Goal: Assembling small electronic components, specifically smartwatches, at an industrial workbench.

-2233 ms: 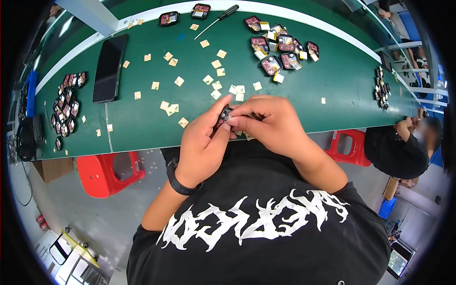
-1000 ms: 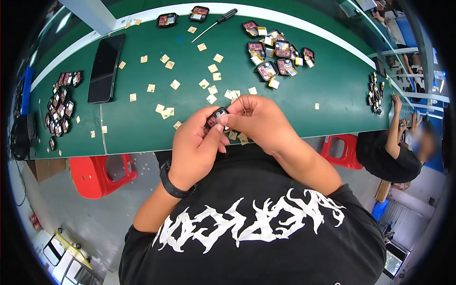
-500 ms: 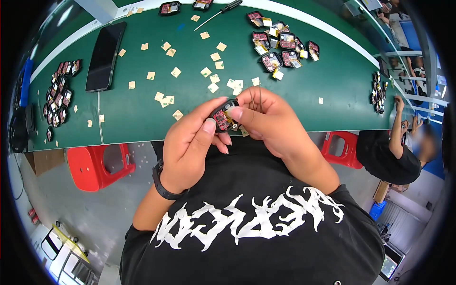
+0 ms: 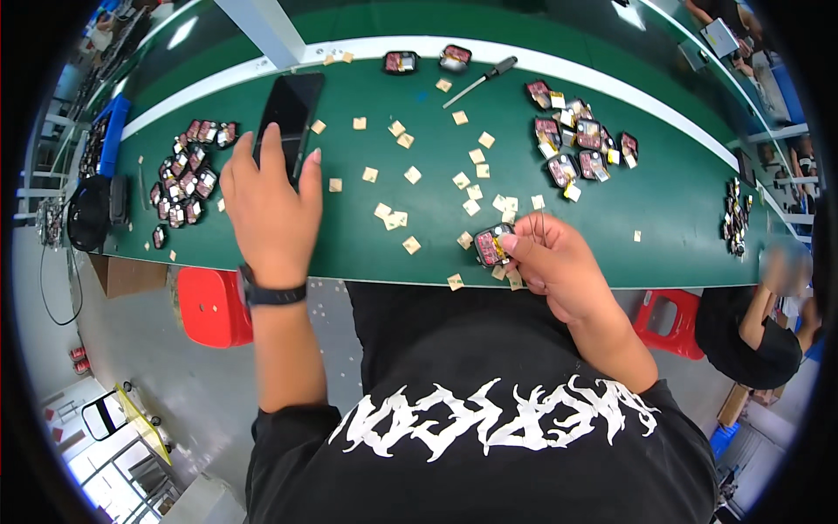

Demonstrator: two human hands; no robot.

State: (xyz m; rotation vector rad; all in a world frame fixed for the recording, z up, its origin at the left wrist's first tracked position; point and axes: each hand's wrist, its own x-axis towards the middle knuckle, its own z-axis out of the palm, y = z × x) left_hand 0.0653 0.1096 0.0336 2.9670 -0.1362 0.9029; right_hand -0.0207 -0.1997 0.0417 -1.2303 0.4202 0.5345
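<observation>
Green surface point(image 4: 663, 188) carries scattered tan squares point(image 4: 413, 175) and small dark red-faced parts. Right hand point(image 4: 559, 262) pinches one such part point(image 4: 491, 244) at the near edge, beside thin tweezers point(image 4: 539, 229). Left hand point(image 4: 269, 205) lies spread, fingers wide, holding nothing, fingertips reaching a black phone point(image 4: 288, 109).

The left hand point(image 4: 266, 205) is letting go of the small black component point(image 4: 491, 244) and reaching out toward the dark phone point(image 4: 290, 109), while the right hand point(image 4: 554, 262) alone is keeping the component.
</observation>
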